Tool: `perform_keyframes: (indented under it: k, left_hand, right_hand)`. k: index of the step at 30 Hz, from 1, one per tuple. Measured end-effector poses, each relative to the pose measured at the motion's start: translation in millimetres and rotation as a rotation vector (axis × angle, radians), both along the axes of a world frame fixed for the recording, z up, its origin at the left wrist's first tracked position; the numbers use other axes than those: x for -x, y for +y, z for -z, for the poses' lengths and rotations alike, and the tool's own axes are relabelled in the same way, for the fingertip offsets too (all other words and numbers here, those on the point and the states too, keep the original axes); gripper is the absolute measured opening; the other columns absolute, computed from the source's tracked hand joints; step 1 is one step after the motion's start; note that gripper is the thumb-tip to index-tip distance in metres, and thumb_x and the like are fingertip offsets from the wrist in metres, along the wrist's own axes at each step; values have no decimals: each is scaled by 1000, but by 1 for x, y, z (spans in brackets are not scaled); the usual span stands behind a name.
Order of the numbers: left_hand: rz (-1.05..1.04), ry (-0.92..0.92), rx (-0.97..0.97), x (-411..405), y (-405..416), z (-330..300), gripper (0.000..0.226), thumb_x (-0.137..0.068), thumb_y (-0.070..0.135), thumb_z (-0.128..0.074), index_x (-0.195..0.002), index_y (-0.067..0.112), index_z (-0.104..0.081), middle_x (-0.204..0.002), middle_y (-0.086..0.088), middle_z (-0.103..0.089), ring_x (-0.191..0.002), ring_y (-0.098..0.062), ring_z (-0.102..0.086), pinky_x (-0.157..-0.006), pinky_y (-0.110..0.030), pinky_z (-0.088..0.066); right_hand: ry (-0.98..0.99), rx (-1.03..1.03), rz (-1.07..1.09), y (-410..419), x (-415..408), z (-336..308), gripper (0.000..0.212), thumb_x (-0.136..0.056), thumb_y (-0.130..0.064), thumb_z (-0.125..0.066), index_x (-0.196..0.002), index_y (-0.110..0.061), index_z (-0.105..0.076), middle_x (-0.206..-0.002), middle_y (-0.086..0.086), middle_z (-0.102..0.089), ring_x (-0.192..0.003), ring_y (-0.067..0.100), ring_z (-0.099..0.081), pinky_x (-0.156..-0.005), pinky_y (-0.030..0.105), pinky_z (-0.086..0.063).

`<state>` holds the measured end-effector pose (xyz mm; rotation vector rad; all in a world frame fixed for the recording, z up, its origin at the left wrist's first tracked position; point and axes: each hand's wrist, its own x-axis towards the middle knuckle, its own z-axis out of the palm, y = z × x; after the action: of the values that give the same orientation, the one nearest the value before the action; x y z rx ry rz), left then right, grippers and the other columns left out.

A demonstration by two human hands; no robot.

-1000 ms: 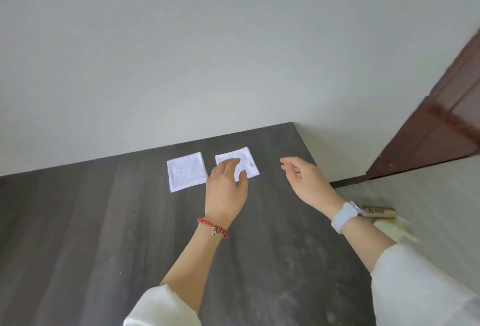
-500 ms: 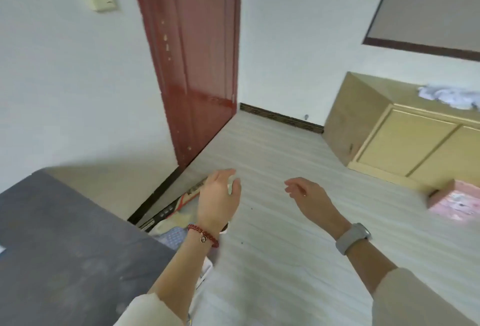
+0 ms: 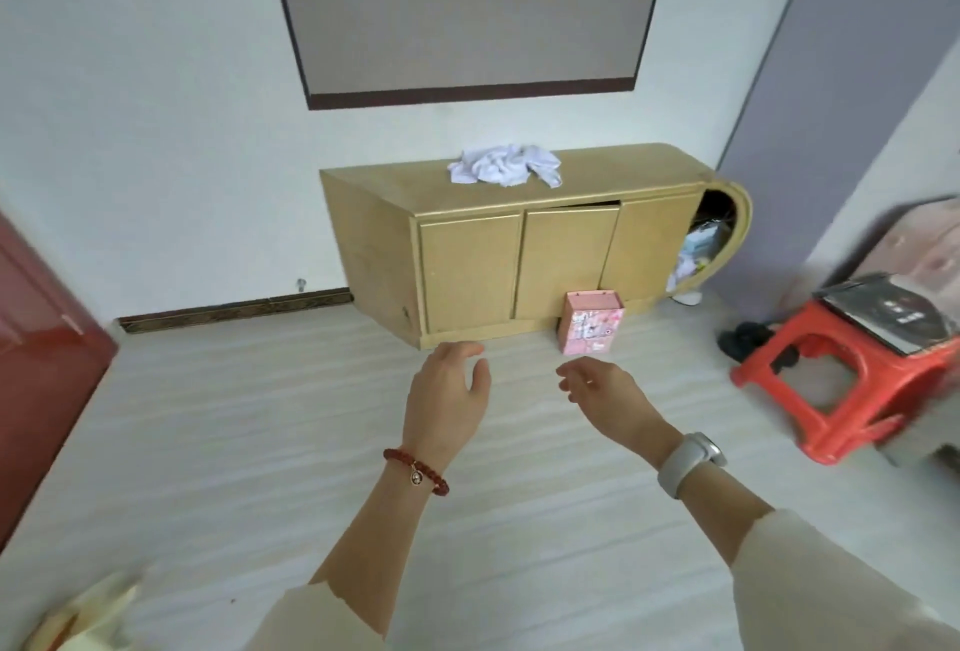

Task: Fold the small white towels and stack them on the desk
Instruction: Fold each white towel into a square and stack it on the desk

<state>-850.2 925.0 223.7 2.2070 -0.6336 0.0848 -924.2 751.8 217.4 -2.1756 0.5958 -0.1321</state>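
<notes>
Head view: the desk and its two folded towels, seen a second ago, are no longer in frame; the view has been swung to a wooden cabinet (image 3: 519, 255). A crumpled pile of white towels (image 3: 506, 165) is seen on its top, at 12 o'clock from the hands. Left hand (image 3: 447, 393) and right hand (image 3: 608, 393) are held out, fingers relaxed, nothing held. A fetch of the next towel is judged underway.
</notes>
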Motion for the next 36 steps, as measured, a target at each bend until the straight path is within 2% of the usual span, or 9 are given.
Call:
perform_keyframes:
  k: [4, 8, 14, 18, 23, 28, 33, 36]
  left_hand:
    - [66, -10, -51, -71, -78, 5, 26, -92, 17, -50, -114, 9, -60, -115, -6, -61, -108, -20, -56, -91, -33, -44]
    - [84, -24, -59, -161, -150, 16, 24, -91, 16, -51, -112, 7, -61, -113, -8, -61, -106, -22, -57, -89, -32, -44]
    - [132, 5, -108, -306, -265, 20, 26, -93, 17, -48, -115, 10, -59, -115, -5, -60, -107, -18, -55, -89, -30, -44]
    - [196, 58, -175, -376, -352, 29, 26, -93, 19, -47, -115, 12, -59, -115, -3, -60, -106, -18, -56, -89, -30, -45]
    - [271, 145, -286, -452, -459, 63, 28, -94, 21, -45, -118, 15, -57, -119, -2, -58, -106, -17, -55, -91, -30, -45]
    - [191, 256, -295, -530, -560, 111, 30, -94, 22, -43, -121, 14, -54, -122, -1, -55, -108, -16, -54, -89, -25, -41]
    - [29, 372, -305, -608, -637, 160, 31, -93, 17, -44, -122, 11, -54, -125, -6, -54, -113, -21, -52, -95, -29, -38]
    - [-33, 398, -322, -649, -670, 181, 35, -92, 12, -44, -126, 10, -51, -130, -9, -47, -116, -26, -49, -95, -30, -36]
  right_hand:
    - [-3, -27, 58, -74, -57, 12, 24, -93, -15, -45, -107, -13, -64, -101, 7, -67, -94, 24, -62, -77, 27, -46]
    - [-19, -10, 81, -147, -134, 21, 25, -93, -14, -44, -108, -12, -64, -101, 6, -66, -93, 23, -62, -74, 22, -40]
    - [-19, -29, 134, -263, -266, 7, 24, -93, -9, -42, -105, -11, -63, -93, 4, -66, -85, 22, -63, -66, 18, -43]
    - [-22, -64, 195, -339, -320, 5, 24, -92, -7, -41, -99, -13, -63, -81, -6, -63, -87, 21, -61, -78, 27, -47]
    - [12, -88, 269, -438, -382, 28, 24, -91, -5, -40, -95, -15, -62, -78, -2, -64, -84, 24, -63, -75, 28, -47]
    - [51, -100, 229, -543, -468, 73, 23, -92, -6, -40, -97, -14, -61, -82, 0, -64, -84, 24, -64, -70, 24, -47]
    - [166, -129, 139, -621, -548, 112, 24, -93, -8, -40, -103, -11, -62, -84, -1, -63, -83, 24, -65, -56, 13, -45]
    - [212, -156, 119, -652, -587, 130, 24, -93, -8, -40, -101, -11, -62, -82, -2, -64, -82, 24, -65, -59, 16, -46]
